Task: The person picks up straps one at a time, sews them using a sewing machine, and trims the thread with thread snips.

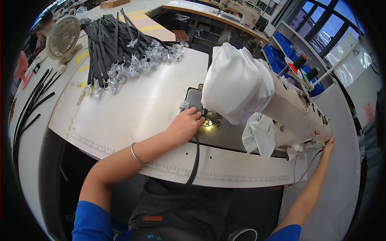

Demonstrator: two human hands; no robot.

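My left hand [185, 125] is closed at the needle area of a sewing machine [295, 108], its fingers pinched on a black strap [196, 160]. The strap hangs down from there over the table's front edge. A clear plastic-wrapped piece [184, 105] lies just beyond the fingers. White cloth [237, 80] covers the machine's head, and a small lamp lights the spot by the needle. My right hand [329, 148] touches the right end of the machine; its fingers are mostly hidden behind the housing.
Many black straps with plastic-wrapped ends [116, 52] lie at the back left. Loose black strips [30, 108] and a fan [64, 38] are farther left. Thread spools [299, 62] stand at the right. Another sewing machine [243, 14] is behind. A person is partly visible at the far left.
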